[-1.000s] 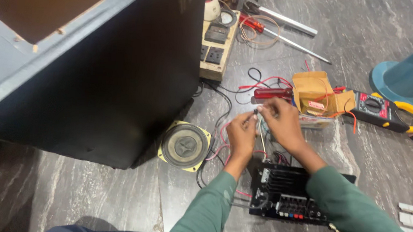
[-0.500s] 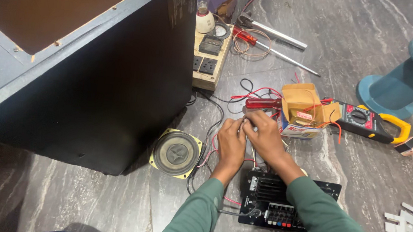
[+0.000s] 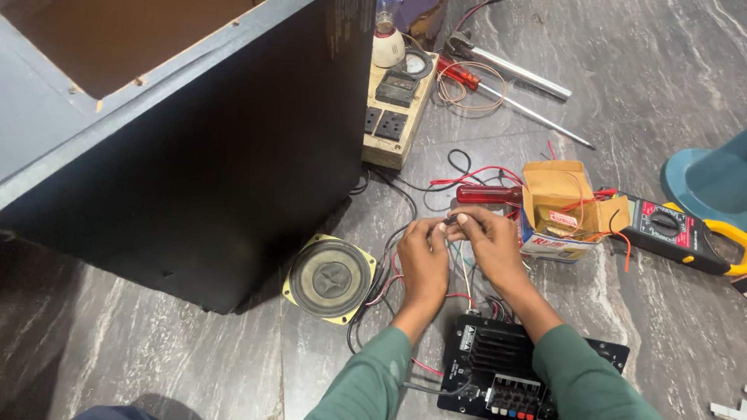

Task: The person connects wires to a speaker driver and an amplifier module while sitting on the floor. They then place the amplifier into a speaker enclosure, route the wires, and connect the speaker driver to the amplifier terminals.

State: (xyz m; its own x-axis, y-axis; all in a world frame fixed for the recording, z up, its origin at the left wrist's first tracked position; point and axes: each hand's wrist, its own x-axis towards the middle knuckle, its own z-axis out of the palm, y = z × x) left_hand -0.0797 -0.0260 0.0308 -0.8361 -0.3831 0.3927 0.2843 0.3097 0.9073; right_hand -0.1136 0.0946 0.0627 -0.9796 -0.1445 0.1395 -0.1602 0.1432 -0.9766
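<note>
Just beyond my knuckles sits a small open cardboard box, tan flaps up, with a red-and-white label inside and a white printed band with blue and red along its front. Against the black speaker cabinet lies a cream wooden extension board with dark sockets and a round dial; a faint pale label runs down the cabinet's front edge. To the right, a clamp meter in red, black and yellow rests on the grey marble floor, a small white-and-pink packet just past its jaw.

My left hand and right hand are drawn close together, fingertips pinching the thin wires that rise from the black amplifier board below my wrists. The wire ends meet between both pinches, beside a red-handled screwdriver. The round speaker driver with its yellow frame lies left of my left wrist.

Compared with half a second ago, my hands keep the same pinch on the wires; the view has shifted only slightly, and cabinet, box and meter lie as they did.
</note>
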